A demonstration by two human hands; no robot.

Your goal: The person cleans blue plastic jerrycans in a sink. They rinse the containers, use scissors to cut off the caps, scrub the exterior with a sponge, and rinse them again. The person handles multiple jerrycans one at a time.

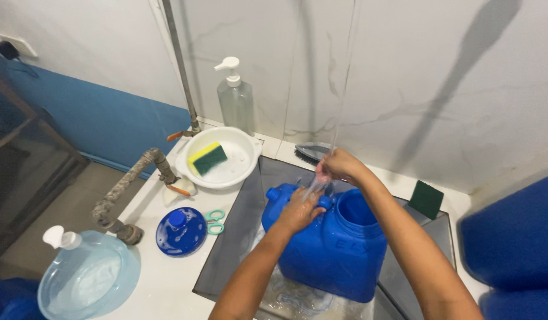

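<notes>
A blue plastic jerrycan [336,252] with a wide open mouth stands in the steel sink [238,219]. My left hand [299,211] lies curled over the can's top by its small capped spout. Just above and behind it, my right hand [340,166] pinches a clear, wet strip [344,83] that runs up out of the frame. I cannot tell whether the strip is a hose or a film. Clear material or water hangs between the two hands.
On the white counter to the left are a white bowl [241,169] holding a yellow-green sponge [207,158], a clear pump bottle [235,98], a blue lid [180,231], teal-handled scissors [215,221], a rough pipe tap [131,189] and a pale blue jug [87,278]. A green pad [426,198] and a brush [312,151] lie behind the sink.
</notes>
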